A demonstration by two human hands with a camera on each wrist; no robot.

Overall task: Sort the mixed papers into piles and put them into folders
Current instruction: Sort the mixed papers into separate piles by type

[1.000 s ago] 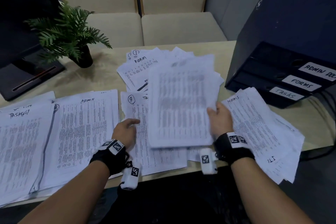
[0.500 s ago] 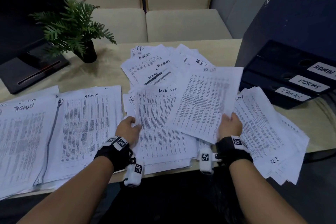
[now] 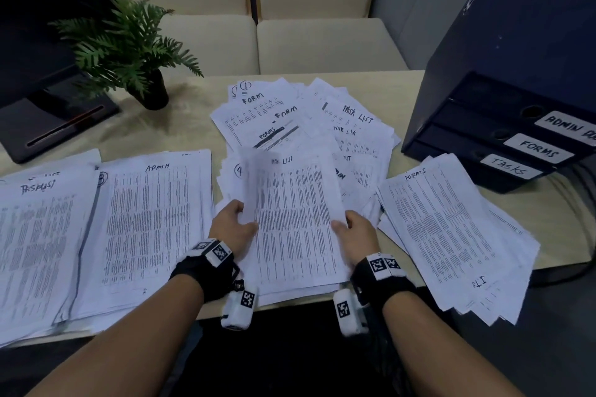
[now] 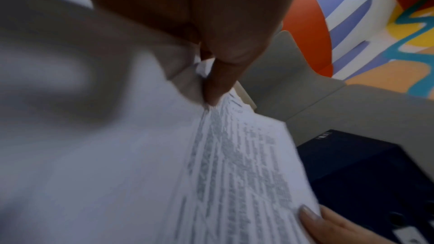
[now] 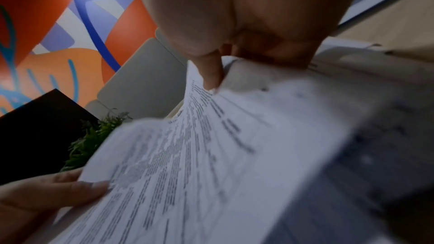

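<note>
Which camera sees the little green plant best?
The head view: the whole plant stands in its dark pot. The right wrist view catches only some blurry leaves; the left wrist view misses it.

A second ago only my right hand (image 3: 358,235) held the sheet (image 3: 293,219), lifted over the middle of the bench (image 3: 193,126). Half a second ago it had swung askew, its lower corner out toward the FORMS pile (image 3: 451,229). Now it sits square again over the pile marked 4 (image 3: 229,176), closer to me. My left hand (image 3: 232,229), which had been resting at that pile's left edge, has come onto the sheet and pinches its left edge, while my right pinches the right edge. The sheet's upper left corner is blurred.
</note>
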